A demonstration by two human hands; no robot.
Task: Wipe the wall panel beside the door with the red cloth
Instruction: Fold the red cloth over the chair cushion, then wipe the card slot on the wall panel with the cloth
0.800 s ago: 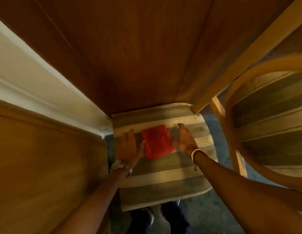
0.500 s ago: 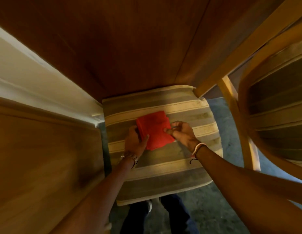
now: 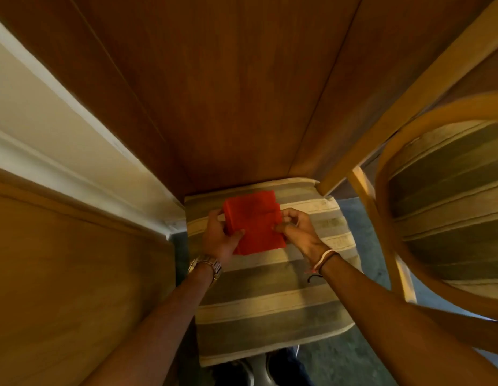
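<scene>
Wall panel (image 3: 236, 87) rises behind striped seat cushion (image 3: 270, 302): not yet wiped. Left hand (image 3: 218, 236) pinches left edge of red cloth (image 3: 254, 221); right hand (image 3: 296, 228) pinches right edge. Cloth held folded above cushion. Judgement: pickup done, wiping remains

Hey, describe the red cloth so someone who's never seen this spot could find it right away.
Start at the dark wooden wall panel straight ahead, then drop to the striped chair cushion pushed against its base. Over the cushion's far end, the left hand and right hand hold the red cloth by its side edges. It is the only bright red thing among browns and grey-beige stripes.
</scene>
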